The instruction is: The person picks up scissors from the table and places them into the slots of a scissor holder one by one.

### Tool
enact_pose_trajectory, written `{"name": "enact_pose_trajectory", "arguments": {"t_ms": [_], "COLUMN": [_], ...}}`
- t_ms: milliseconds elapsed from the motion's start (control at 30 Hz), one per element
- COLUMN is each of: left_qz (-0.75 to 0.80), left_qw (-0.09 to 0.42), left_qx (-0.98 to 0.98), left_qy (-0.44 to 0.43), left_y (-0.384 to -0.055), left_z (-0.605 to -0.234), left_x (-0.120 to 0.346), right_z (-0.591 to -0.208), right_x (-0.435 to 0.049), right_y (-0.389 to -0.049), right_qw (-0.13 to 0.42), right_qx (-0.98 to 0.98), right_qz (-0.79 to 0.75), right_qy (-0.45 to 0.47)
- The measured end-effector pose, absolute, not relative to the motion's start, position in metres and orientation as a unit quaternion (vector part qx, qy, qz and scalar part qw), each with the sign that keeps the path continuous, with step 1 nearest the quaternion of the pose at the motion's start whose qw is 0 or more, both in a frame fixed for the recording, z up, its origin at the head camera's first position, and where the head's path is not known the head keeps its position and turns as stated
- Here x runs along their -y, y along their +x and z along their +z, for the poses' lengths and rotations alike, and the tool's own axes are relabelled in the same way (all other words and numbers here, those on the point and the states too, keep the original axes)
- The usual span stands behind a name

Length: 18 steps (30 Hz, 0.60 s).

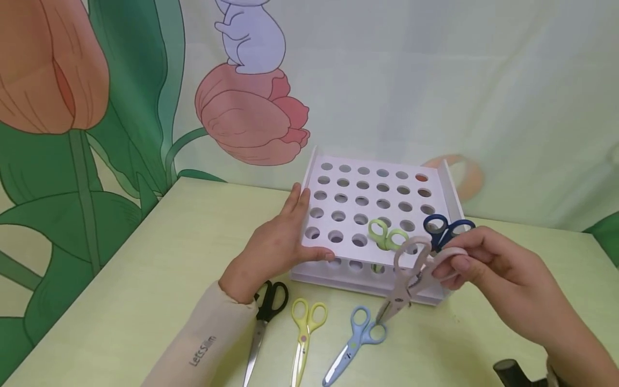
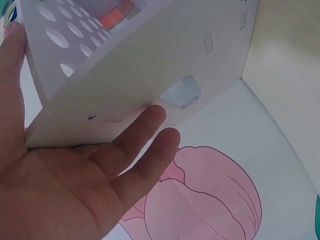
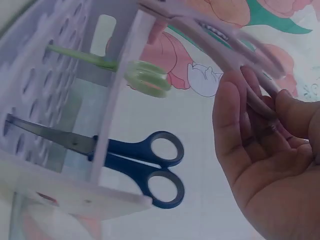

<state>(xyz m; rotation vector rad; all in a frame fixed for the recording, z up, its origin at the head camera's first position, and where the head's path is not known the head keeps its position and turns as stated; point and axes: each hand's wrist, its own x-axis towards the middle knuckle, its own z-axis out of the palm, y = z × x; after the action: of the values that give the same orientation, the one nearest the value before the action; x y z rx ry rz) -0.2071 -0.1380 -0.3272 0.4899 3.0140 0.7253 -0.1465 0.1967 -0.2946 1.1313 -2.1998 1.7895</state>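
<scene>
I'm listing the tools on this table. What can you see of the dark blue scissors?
The dark blue scissors have two plastic-looking loop handles with grey inner rims, and metal-looking blades with a visible pivot. They stand handles-up in the white rack, near its front right corner in the head view. The blades pass through the top panel, the tip at a lower-panel hole. The right hand is apart from them in its wrist view.

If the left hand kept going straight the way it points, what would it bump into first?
Probably the white rack: the left hand seems right against its near left corner, though depth is unclear.
</scene>
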Motion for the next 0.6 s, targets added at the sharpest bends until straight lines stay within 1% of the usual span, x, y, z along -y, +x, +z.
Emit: {"name": "enact_pose_trajectory", "arguments": {"t_ms": [167,267,367,600], "left_qz": [0.234,0.23,0.227,0.225], "left_qw": [0.0,-0.005,-0.009,-0.014], "left_qx": [-0.959,-0.96,-0.961,-0.96], "left_qy": [0.159,0.159,0.159,0.168], "left_y": [-0.207,-0.208,-0.208,-0.208], "left_z": [-0.33,-0.331,-0.331,-0.33], "left_x": [0.139,0.14,0.141,0.14], "right_z": [-0.282,-0.272,-0.263,-0.248], "right_x": [-0.182,-0.175,-0.167,-0.154], "right_y": [-0.146,-0.147,-0.15,-0.16], "right_qw": [0.101,0.119,0.127,0.122], "right_qx": [0.775,0.793,0.801,0.748], "right_qz": [0.526,0.507,0.506,0.586], "right_qy": [0.335,0.315,0.293,0.287]}}
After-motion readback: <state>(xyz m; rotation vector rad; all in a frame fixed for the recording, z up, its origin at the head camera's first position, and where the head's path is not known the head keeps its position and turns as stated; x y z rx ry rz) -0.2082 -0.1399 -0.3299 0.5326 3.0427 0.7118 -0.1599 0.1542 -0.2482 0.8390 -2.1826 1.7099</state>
